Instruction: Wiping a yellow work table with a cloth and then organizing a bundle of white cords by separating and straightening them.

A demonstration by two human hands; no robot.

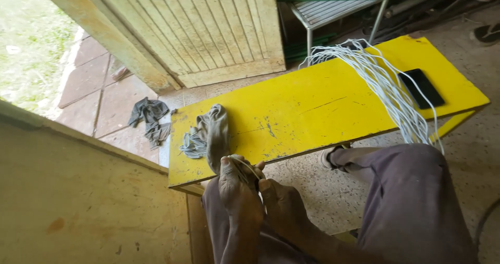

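Here, left hand (237, 188) and right hand (278, 196) have their fingers clamped on thin white cords (249, 171) at the yellow worktop's (312, 107) near edge; keeping them taut seems best.

Both hands meet at the near edge of the yellow counter (312, 107). The left hand (237, 191) and the right hand (281, 201) close together on a pale bundle (245, 167), probably thin cords, though fingers hide most of it. A grey rag (211, 131) lies on the counter just beyond the left hand. A sheaf of white cords (385, 84) crosses the counter's far end and hangs over the near edge beside a black phone (422, 88). Another rag (150, 117) lies on the floor by the door (208, 29).
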